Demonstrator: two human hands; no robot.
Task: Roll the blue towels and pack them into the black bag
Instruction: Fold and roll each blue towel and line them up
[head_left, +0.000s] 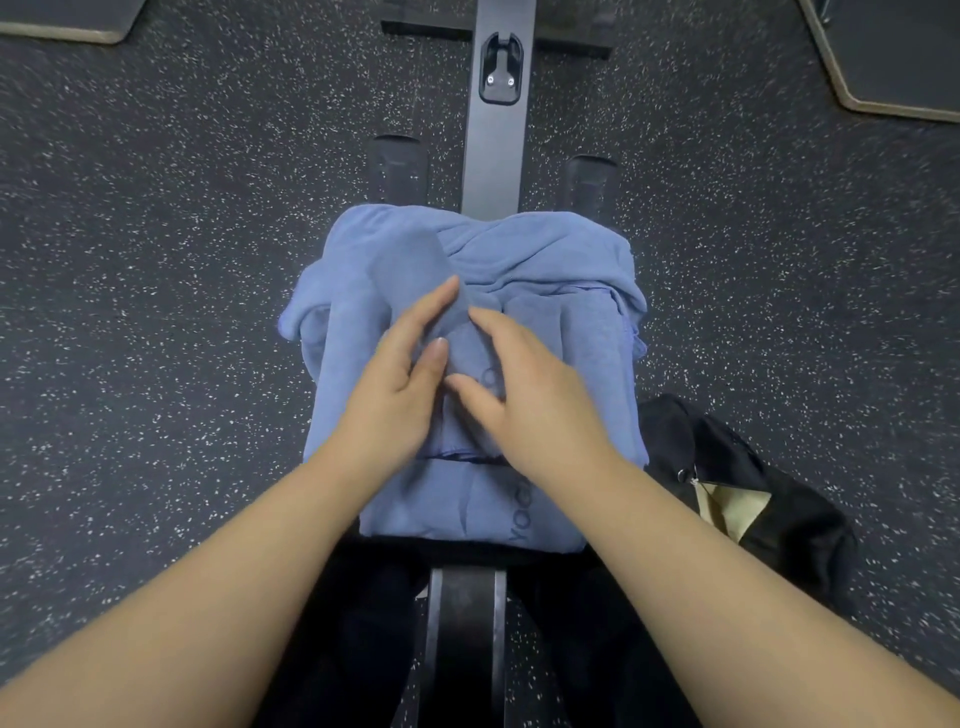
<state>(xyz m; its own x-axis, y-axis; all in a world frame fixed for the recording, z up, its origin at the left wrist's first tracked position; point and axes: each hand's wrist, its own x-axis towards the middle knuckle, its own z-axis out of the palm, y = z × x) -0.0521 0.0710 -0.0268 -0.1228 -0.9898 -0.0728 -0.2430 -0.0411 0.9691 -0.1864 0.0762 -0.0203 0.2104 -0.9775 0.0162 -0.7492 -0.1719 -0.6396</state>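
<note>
Currently both hands flat, fingers straight: left hand, right hand pressing soft rumpled blue towels on bench; black bag slumped near-right.

Dim, soft-focused, edges fisheye-warped.

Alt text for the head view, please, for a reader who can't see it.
Seen from above, a person's left hand and right hand rest with straight fingers on a loose pile of blue towels heaped on a black gym bench. A black bag sits on the speckled floor to the person's right.
</note>
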